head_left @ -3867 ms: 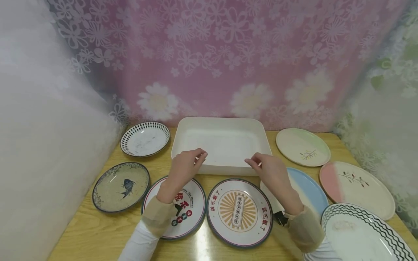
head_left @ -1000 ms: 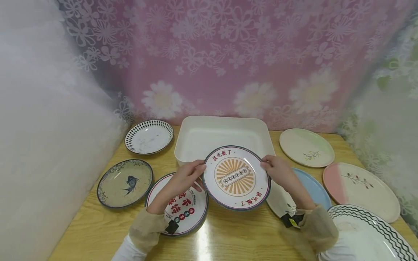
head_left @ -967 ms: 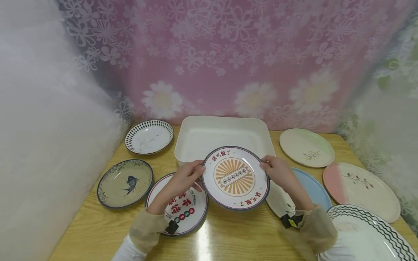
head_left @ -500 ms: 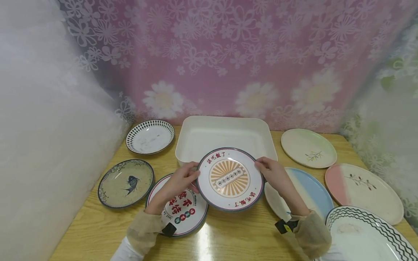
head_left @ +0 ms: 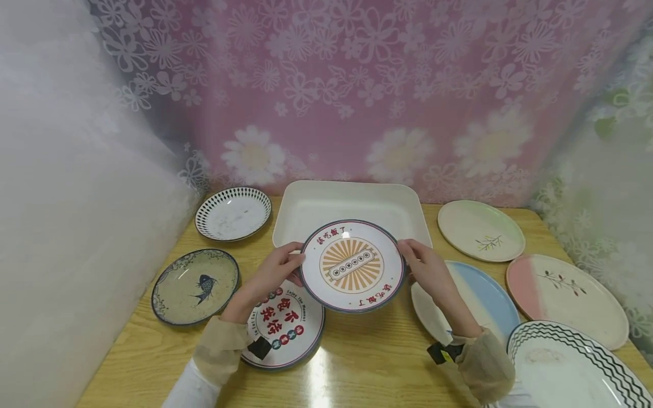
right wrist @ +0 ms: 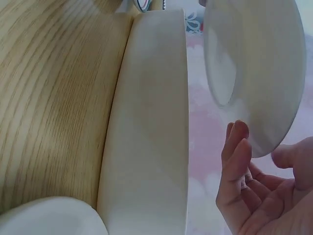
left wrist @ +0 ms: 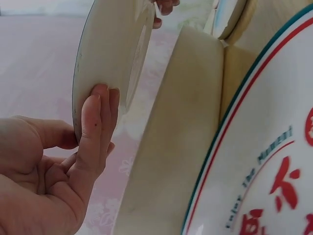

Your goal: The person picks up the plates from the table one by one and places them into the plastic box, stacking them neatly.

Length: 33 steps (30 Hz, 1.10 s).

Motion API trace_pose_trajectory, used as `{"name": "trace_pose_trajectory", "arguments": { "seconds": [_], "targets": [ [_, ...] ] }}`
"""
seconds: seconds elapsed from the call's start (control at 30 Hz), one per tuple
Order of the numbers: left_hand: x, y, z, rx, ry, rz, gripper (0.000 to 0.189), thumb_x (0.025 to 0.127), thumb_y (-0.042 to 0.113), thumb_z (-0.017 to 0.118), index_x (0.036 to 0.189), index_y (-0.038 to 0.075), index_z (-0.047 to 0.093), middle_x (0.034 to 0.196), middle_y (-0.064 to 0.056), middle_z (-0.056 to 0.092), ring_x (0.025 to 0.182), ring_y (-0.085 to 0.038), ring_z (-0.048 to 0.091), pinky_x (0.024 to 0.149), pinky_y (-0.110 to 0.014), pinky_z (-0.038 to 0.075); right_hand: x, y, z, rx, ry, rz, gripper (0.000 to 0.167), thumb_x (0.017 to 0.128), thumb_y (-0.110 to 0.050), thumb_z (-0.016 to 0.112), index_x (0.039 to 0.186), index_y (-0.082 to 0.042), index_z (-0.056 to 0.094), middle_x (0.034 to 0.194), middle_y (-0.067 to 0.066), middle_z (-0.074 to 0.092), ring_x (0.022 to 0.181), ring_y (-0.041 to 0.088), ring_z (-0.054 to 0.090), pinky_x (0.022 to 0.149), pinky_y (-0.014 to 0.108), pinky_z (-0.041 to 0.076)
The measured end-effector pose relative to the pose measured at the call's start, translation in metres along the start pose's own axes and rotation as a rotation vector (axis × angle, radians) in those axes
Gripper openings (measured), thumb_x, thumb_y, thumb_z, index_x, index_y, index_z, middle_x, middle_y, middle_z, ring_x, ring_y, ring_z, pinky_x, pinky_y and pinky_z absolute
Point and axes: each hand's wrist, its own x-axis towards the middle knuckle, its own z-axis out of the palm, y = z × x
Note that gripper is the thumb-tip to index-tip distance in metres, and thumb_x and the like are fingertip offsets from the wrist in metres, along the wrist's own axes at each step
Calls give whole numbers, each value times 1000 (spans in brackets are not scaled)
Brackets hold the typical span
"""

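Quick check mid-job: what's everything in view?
Sunburst plate: 1, white, between both hands
Red-lettered plate: 1, white, front centre-left
Fish plate: 1, beige, left
Diamond-rim plate: 1, white, back left
Tub: 1, off-white, back centre
Green-edged plate: 1, cream, back right
Pink-ended plate: 1, cream, far right
Half-blue plate: 1, blue-cream, near right forearm
Wavy-rim plate: 1, white, front right
Table: 1, wood-yellow, beneath
Backdrop: 1, pink, behind table
Side coverings: 2, whitish, sides
Left hand: 1, bare, sunburst plate's left rim
Right hand: 1, bare, its right rim
Tan-cuffed sleeves: 2, white, forearms
Wrist units: 2, black, cuffs
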Motion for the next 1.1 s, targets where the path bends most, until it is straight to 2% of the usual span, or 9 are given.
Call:
{"name": "trace_pose_trajectory", "arguments": {
  "seconds": [0.1,0.23,0.37,0.6,0.73,0.9,1.03,1.1],
  "targets": [
    [8,8,-5,-10,19,10,36,109,12,44,139,-7,50,84,-15,73,65,-13,69,72,-34,62,-1,1,-3,7,22,-7,55,108,-48,40,131,-2,60,95,14,68,69,21,66,60,36,59],
    [23,18,-12,-29,35,36,35,108,9,44,137,-10,49,83,-14,72,64,-13,69,74,-41,63,-4,4,-6,32,19,-13,52,109,-46,38,123,-1,61,95,15,69,66,26,68,57,34,58],
    [43,30,-14,-66,50,47,35,108,7,43,137,-13,49,85,-13,71,63,-11,68,72,-36,63,-7,8,-8,36,-5,-5,54,109,-47,36,123,-1,62,95,16,71,67,29,68,55,31,56],
    [85,49,-6,-100,86,-28,37,107,5,42,139,-14,46,75,-7,68,59,-8,69,80,-39,62,-14,10,-7,15,-27,24,60,107,-53,36,122,-2,64,94,14,70,67,27,66,55,31,54],
    [112,49,1,-84,72,-107,35,108,7,41,136,-13,47,72,-6,67,60,-9,70,83,-39,61,-19,12,-5,10,-26,8,56,108,-51,38,120,-5,67,89,10,70,67,29,67,55,32,55],
    [136,41,7,-59,41,-189,34,108,7,40,133,-14,46,74,-9,66,60,-11,70,97,-52,54,-22,13,-4,11,-35,-11,50,109,-45,39,118,-5,67,87,8,70,66,28,66,54,33,56],
    [150,36,14,-15,32,-219,33,108,7,39,132,-15,46,74,-10,65,57,-10,68,82,-37,62,-24,14,-4,4,-35,9,46,110,-42,40,118,-5,67,87,7,69,67,27,66,54,31,55],
    [155,34,18,14,35,-228,31,107,6,38,127,-15,49,75,-11,67,55,-8,67,73,-28,62,-25,15,-4,4,-36,21,46,110,-42,40,119,-5,66,88,7,69,68,27,66,54,31,54]
  ]
}}
